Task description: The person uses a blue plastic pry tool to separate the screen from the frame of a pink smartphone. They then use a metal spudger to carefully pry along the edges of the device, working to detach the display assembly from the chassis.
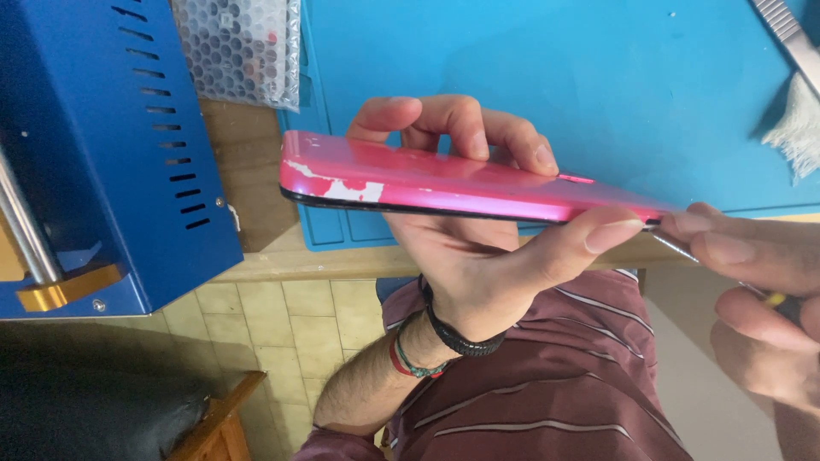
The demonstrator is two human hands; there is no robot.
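Note:
My left hand (478,256) grips a pink phone (444,183) edge-on above the table's front edge, fingers curled over its far side and thumb pressed on the near edge at the right end. The phone's pink back is chipped white at its left corner, with a black rim beneath. My right hand (760,290) holds a thin metal tool (675,246) with a yellow handle. The tool's tip meets the phone's right end beside my left thumb.
A blue mat (555,60) covers the wooden table. A blue vented metal machine (102,145) stands at the left, with bubble wrap (243,47) behind it. Metal tweezers (790,34) and a white frayed cloth (799,124) lie at the far right. Below is tiled floor.

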